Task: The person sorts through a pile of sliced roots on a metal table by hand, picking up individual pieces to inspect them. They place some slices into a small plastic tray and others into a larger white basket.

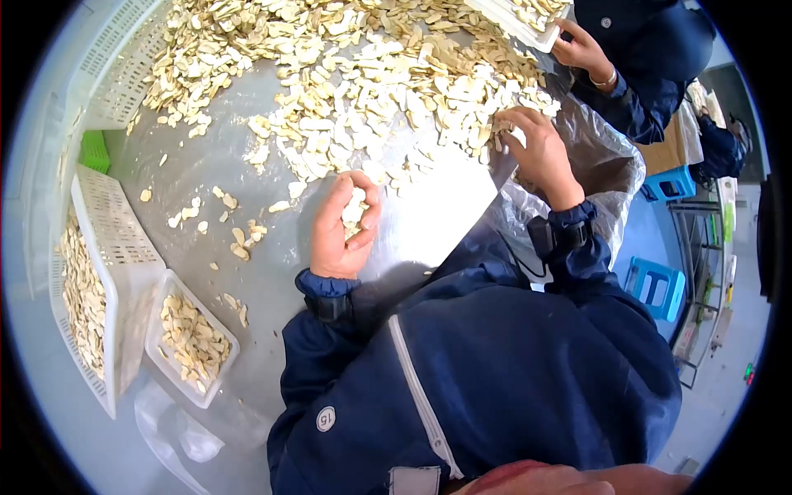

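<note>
My left hand (342,229) is curled palm inward around a few pale dried slices (354,209), just above the metal table (272,239). To the right, my right hand (538,154) reaches to the edge of a broad heap of the same cream-coloured slices (363,91). Its thumb and fingers close on a slice or two at the heap's edge, partly hidden by the fingers. Below and beside that hand hangs a clear plastic bag (606,157), at the table's edge.
At left stand a white perforated crate (115,239) of slices and a white tray (235,351) holding more. A co-worker's hand (584,51) grips another white tray (540,37) at upper right. Blue stools (657,289) stand on the floor; loose slices (243,241) are scattered leftward.
</note>
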`<state>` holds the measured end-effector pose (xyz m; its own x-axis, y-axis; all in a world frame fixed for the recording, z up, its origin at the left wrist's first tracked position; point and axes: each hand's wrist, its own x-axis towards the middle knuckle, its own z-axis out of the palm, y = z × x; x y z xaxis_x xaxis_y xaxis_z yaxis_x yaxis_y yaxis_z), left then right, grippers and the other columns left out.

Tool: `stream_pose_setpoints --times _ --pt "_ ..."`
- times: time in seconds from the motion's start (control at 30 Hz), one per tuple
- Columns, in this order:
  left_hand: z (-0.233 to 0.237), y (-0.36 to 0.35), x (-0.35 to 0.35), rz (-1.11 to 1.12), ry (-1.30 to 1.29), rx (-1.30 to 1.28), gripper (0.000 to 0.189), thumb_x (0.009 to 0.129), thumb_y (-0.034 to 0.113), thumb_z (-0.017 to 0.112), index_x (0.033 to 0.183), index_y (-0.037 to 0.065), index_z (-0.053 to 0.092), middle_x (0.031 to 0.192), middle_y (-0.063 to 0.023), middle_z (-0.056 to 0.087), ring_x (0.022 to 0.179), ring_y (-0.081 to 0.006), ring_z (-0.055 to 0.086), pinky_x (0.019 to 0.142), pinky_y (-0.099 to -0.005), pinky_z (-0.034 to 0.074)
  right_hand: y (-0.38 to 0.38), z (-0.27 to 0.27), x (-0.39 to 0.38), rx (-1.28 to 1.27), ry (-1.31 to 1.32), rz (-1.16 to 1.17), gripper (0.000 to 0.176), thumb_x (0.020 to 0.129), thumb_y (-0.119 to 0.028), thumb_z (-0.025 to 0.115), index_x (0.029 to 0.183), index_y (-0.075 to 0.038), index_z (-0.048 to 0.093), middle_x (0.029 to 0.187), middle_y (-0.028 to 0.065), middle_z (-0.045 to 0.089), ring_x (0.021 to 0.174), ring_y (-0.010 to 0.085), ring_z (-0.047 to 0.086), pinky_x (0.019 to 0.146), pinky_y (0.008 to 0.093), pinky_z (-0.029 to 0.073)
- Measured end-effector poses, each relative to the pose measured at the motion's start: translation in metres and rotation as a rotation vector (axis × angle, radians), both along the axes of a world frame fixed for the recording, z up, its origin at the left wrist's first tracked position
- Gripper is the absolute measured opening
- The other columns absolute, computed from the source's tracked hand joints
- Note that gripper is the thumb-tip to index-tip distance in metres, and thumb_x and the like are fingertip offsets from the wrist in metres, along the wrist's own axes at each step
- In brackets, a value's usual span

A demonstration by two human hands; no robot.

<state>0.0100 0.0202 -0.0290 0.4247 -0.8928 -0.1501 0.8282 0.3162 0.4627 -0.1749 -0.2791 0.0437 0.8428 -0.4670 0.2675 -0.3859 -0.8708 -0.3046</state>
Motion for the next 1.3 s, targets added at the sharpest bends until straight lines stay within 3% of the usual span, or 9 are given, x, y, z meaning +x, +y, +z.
stream_pose_setpoints --times 0.13,0.27,0.3,0.47,0.63,0.77,1.0,1.17,1.3 --pt "0.009 0.001 -0.001 0.05 -0.15 0.192 0.011 0.109 0.009 0.054 0.119 0.008 0.055 0.099 -0.0013 0.057 0.081 -0.0089 0.054 0.076 -0.0242 0.047 -0.005 0.001 0.007 -0.172 -0.139 -0.124 0.029 0.09 -0.007 0.069 0.118 -0.01 0.076 0.121 0.015 0.071 0.111 0.038 0.067 0.096 0.0448 0.055" --pt "0.01 0.002 0.0 0.021 -0.209 0.236 0.011 0.107 0.008 0.057 0.118 0.009 0.054 0.097 0.0013 0.056 0.083 -0.0088 0.055 0.077 -0.0249 0.047 0.042 0.009 0.034 0.305 -0.052 0.14 0.025 0.093 -0.013 0.072 0.117 -0.011 0.076 0.103 0.0139 0.073 0.096 0.0346 0.071 0.083 0.0418 0.058" --pt "0.006 0.001 0.0 0.012 -0.198 0.22 0.011 0.107 0.008 0.058 0.118 0.008 0.054 0.097 0.0009 0.056 0.083 -0.0092 0.055 0.077 -0.0252 0.047 0.053 0.005 0.039 0.234 -0.053 0.184 0.025 0.092 -0.016 0.072 0.116 -0.011 0.076 0.102 0.0136 0.073 0.095 0.0345 0.07 0.082 0.0419 0.058" --pt "0.011 -0.002 -0.008 0.085 -0.078 0.102 0.016 0.107 0.015 0.056 0.119 0.003 0.057 0.103 -0.0078 0.061 0.074 -0.0104 0.054 0.045 -0.017 0.032 0.076 -0.01 0.056 0.135 0.011 0.219 0.027 0.092 -0.023 0.074 0.115 -0.009 0.076 0.097 0.0129 0.071 0.094 0.0348 0.066 0.084 0.0425 0.055" --pt "0.03 0.0 -0.007 0.022 -0.072 0.109 0.014 0.108 0.015 0.056 0.116 0.004 0.058 0.102 -0.0071 0.06 0.074 -0.0096 0.054 0.043 -0.0163 0.031 0.077 -0.004 0.06 0.114 -0.035 0.251 0.012 0.091 -0.016 0.071 0.099 -0.007 0.069 0.098 0.0118 0.069 0.095 0.0347 0.066 0.084 0.0433 0.054" --pt "0.031 -0.001 -0.007 0.026 -0.089 0.122 0.014 0.108 0.016 0.057 0.116 0.004 0.058 0.101 -0.0067 0.059 0.073 -0.0099 0.054 0.043 -0.0165 0.033 0.079 0.002 0.067 0.375 -0.089 0.099 0.018 0.094 -0.013 0.067 0.11 -0.005 0.064 0.099 0.0181 0.07 0.086 0.0396 0.07 0.075 0.0444 0.056" --pt "0.035 -0.003 -0.011 0.063 -0.181 0.21 0.016 0.109 0.017 0.057 0.118 0.005 0.058 0.101 -0.0066 0.06 0.072 -0.0095 0.054 0.044 -0.0162 0.032 0.092 -0.007 0.079 0.479 -0.117 0.198 0.016 0.094 -0.007 0.06 0.109 -0.004 0.064 0.094 0.0193 0.071 0.088 0.0424 0.069 0.079 0.0468 0.056" --pt "0.038 -0.006 -0.013 0.074 -0.2 0.244 0.021 0.111 0.024 0.054 0.119 0.005 0.059 0.099 -0.0056 0.062 0.069 -0.0083 0.054 0.045 -0.0165 0.031 0.096 -0.004 0.085 0.208 -0.237 0.32 0.015 0.087 -0.004 0.066 0.1 -0.01 0.069 0.118 0.0102 0.071 0.112 0.0338 0.065 0.093 0.0438 0.054" --pt "0.038 -0.007 -0.013 0.063 -0.125 0.214 0.029 0.113 0.032 0.052 0.119 0.005 0.059 0.098 -0.0066 0.064 0.068 -0.009 0.056 0.045 -0.0176 0.032 0.104 0.004 0.085 0.26 -0.298 0.483 0.028 0.084 0.0 0.07 0.109 -0.014 0.072 0.13 0.0078 0.068 0.117 0.0341 0.064 0.097 0.0434 0.055"
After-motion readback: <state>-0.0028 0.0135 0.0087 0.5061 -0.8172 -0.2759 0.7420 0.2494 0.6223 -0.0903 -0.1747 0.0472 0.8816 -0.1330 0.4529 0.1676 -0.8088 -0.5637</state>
